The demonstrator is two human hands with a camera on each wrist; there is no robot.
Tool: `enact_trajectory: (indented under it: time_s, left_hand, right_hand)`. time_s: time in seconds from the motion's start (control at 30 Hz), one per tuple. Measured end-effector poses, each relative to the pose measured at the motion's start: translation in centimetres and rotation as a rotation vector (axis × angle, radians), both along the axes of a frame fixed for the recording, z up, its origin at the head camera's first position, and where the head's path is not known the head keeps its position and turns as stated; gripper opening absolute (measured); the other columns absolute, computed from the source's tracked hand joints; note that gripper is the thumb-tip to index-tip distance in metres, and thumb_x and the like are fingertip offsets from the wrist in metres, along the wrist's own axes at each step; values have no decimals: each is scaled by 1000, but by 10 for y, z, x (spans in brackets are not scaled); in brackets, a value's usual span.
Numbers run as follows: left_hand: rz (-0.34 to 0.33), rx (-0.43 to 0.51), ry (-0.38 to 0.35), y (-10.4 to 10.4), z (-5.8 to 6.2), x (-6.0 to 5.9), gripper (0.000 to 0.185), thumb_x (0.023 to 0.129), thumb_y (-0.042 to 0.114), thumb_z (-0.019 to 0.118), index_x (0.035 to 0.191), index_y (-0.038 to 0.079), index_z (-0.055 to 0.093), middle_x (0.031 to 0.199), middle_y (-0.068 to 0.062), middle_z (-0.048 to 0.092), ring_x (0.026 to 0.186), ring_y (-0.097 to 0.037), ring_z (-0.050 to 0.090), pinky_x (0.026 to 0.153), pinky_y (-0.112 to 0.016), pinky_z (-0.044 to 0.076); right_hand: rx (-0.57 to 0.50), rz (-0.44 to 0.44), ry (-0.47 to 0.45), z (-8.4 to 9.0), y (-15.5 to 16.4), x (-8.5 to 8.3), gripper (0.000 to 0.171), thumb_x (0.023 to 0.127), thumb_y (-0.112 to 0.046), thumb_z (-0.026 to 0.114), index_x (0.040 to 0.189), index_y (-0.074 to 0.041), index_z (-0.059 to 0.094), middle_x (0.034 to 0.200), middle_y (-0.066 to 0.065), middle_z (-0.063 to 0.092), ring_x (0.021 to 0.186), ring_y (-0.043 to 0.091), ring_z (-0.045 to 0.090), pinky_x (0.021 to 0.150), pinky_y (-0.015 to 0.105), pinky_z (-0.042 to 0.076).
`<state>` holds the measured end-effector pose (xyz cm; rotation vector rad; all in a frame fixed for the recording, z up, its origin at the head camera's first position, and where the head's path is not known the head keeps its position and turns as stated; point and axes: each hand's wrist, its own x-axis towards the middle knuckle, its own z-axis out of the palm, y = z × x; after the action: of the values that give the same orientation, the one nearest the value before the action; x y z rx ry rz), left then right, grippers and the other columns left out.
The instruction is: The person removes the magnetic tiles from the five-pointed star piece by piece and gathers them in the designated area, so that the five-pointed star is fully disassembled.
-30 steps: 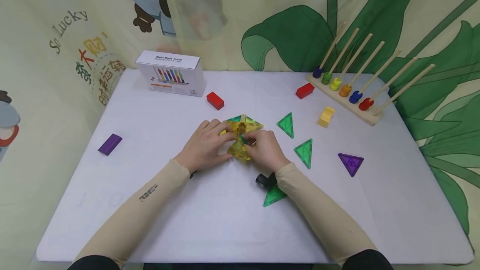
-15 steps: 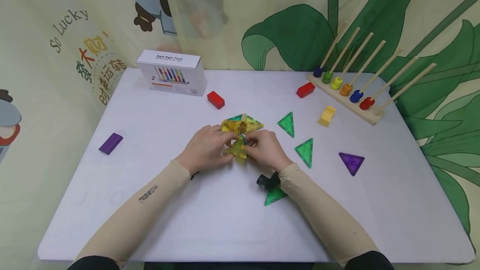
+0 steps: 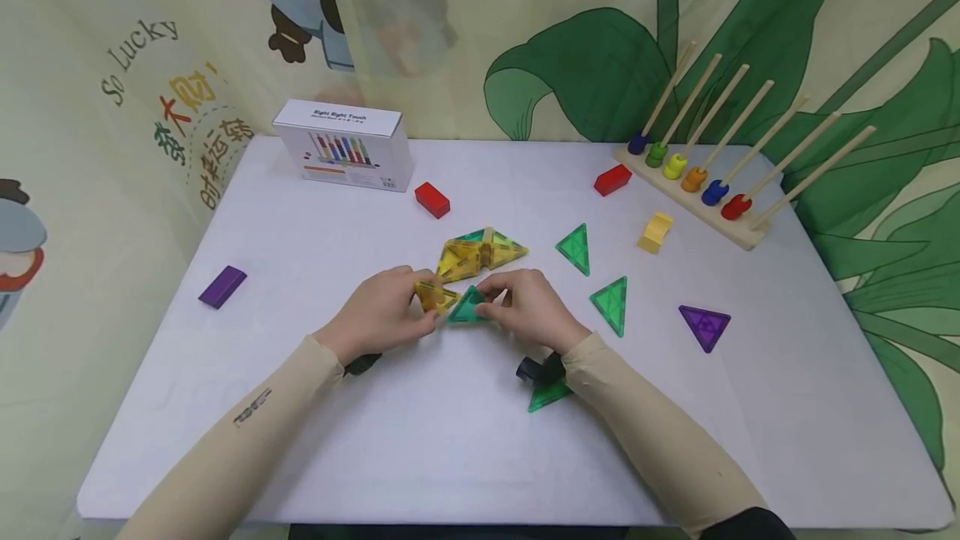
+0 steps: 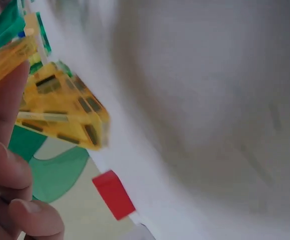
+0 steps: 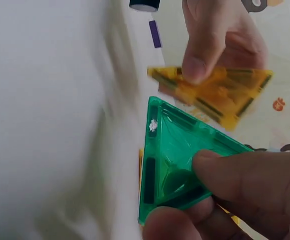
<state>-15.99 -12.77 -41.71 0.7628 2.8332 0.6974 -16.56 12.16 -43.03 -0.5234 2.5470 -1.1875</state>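
My left hand (image 3: 418, 300) pinches a yellow triangle tile (image 3: 435, 297) just above the white table (image 3: 300, 407). My right hand (image 3: 489, 300) pinches a green triangle tile (image 3: 467, 307), whose corner meets the yellow one. The right wrist view shows the green tile (image 5: 177, 155) between my thumb and fingers (image 5: 255, 175), with the yellow tile (image 5: 220, 92) behind it under the other hand's thumb. A cluster of yellow tiles (image 3: 480, 252) lies just beyond both hands. In the left wrist view the cluster (image 4: 59, 107) shows past my fingers (image 4: 4, 95).
Loose green triangles (image 3: 573, 248) (image 3: 609, 304) (image 3: 551, 394) and a purple triangle (image 3: 703, 326) lie to the right. Red blocks (image 3: 432, 199) (image 3: 612, 180), a yellow block (image 3: 654, 232), a purple block (image 3: 222, 286), a white box (image 3: 343, 144) and a wooden peg rack (image 3: 697, 182) stand around.
Both hands have drawn back from the yellow cluster toward me. The left now holds a yellow tile and the right a green tile, pulled away from the pile.
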Motion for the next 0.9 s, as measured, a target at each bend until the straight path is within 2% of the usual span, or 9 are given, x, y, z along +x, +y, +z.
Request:
enact_trajectory:
  time_s: [0.1, 0.2, 0.27, 0.43, 0.6, 0.67, 0.77, 0.9]
  left_hand:
    - [27, -20, -46, -14, -2, 4, 18, 85, 22, 73, 102, 16, 69, 85, 2, 67, 74, -14, 53, 68, -29, 45]
    - [45, -36, -80, -32, -4, 9, 9, 83, 19, 70, 87, 16, 63, 75, 3, 59, 69, -12, 48, 65, -27, 40]
    - [47, -45, -93, -45, -7, 14, 12, 83, 17, 69, 81, 16, 57, 70, 4, 51, 65, -11, 43, 62, -25, 35]
    - [64, -87, -125, -76, -13, 30, 10, 83, 15, 67, 82, 19, 57, 68, 7, 46, 65, -8, 39, 61, -23, 31]
    - [120, -164, -155, -104, -13, 47, 14, 81, 16, 64, 77, 20, 52, 65, 9, 37, 63, -6, 36, 59, -21, 26]
    - [144, -192, -152, -112, -12, 52, 18, 84, 19, 65, 75, 21, 50, 64, 10, 34, 62, -7, 34, 58, -22, 24]
    - [178, -233, -132, -122, -9, 56, 29, 90, 33, 71, 72, 24, 51, 61, 11, 38, 61, -6, 37, 57, -22, 26]
    - [200, -274, -114, -130, -5, 57, 33, 86, 45, 79, 73, 26, 56, 61, 11, 48, 61, -8, 44, 56, -24, 32]
  right_hand:
    - [22, -5, 9, -1, 3, 1, 21, 92, -16, 79, 112, -11, 79, 99, 6, 76, 67, 13, 58, 59, 25, 50]
    - [42, -21, 10, -3, 10, 1, 22, 93, -19, 78, 113, -11, 79, 99, 4, 76, 69, 13, 58, 64, 26, 51]
    - [56, -35, 13, -4, 15, 1, 22, 93, -20, 77, 113, -12, 79, 99, 3, 76, 70, 13, 58, 66, 27, 51]
    - [110, -70, 13, -7, 31, -1, 20, 94, -22, 76, 112, -14, 79, 98, 1, 75, 74, 14, 60, 71, 28, 51]
    - [153, -93, 8, -9, 44, -4, 23, 95, -21, 75, 115, -10, 77, 97, 4, 74, 77, 16, 61, 72, 28, 51]
    - [166, -109, 4, -9, 47, -4, 26, 95, -20, 74, 118, -9, 75, 96, 5, 74, 77, 17, 62, 71, 27, 51]
    - [193, -134, -3, -8, 51, -4, 29, 95, -19, 74, 122, -7, 73, 96, 6, 73, 79, 17, 64, 70, 27, 51]
    - [252, -148, -15, -6, 55, -3, 31, 95, -20, 74, 123, -7, 72, 97, 6, 73, 82, 19, 64, 70, 28, 52]
